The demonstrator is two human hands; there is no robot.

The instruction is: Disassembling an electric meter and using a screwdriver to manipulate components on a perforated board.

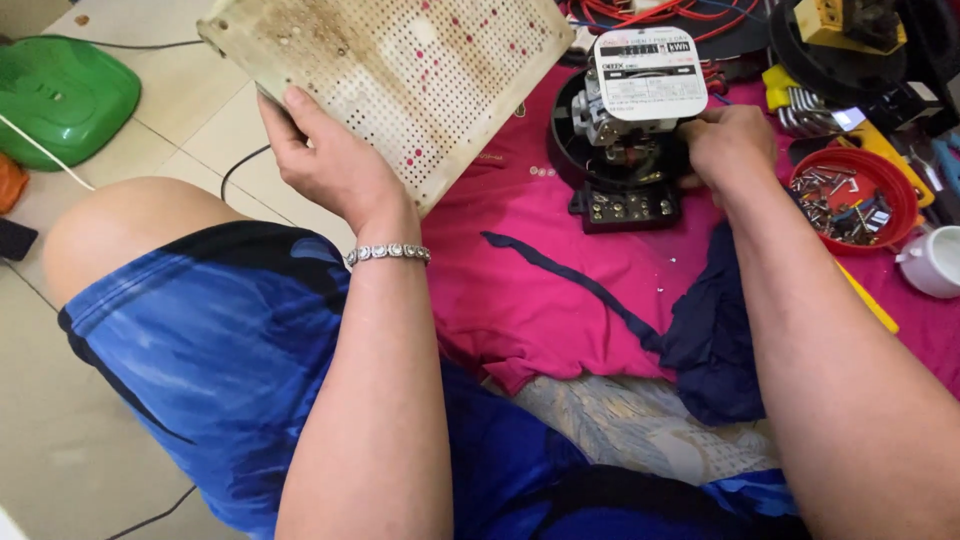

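The left hand (325, 160) is grasping a stained perforated board (400, 70), lifting it left of the electricity meter (630, 130) on the pink cloth (540, 290). The right hand (725, 145) is clenching the meter's side, seemingly steadying it; mounting would need alignment.

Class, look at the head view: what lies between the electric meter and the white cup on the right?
In the head view, a red bowl of small metal parts lies between the electric meter and the white cup.

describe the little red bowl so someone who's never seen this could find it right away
Start at the pink cloth spread on the floor and follow it to its right edge, just past the right hand. The red bowl sits there, round and shallow, the only container filled with loose screws and small metal bits, unlike the white cup beside it.
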